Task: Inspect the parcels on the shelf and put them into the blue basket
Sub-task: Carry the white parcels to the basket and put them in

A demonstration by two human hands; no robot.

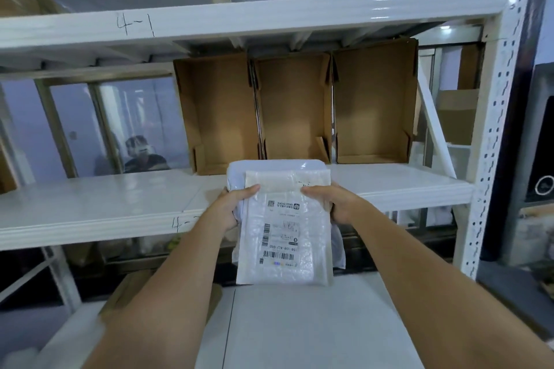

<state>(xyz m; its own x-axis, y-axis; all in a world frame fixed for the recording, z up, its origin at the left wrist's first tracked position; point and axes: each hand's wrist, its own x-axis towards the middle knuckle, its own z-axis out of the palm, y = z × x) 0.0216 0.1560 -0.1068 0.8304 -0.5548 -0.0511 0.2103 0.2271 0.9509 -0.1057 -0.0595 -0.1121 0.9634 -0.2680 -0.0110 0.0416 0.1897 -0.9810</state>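
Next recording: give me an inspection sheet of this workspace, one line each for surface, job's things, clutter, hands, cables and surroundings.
Surface: white metal shelf, hand-marked 4-1 on the beam above.
Job's things: white plastic parcel with barcode label facing the camera, held in front of the shelf; blue basket not in view.
Clutter: three open, empty cardboard boxes standing side by side at the back of the shelf.
Hands: left hand and right hand each grip a side edge of the parcel.
Cables: nothing seen.
Surroundings: white upright post at right; another person seated behind the shelf at left.
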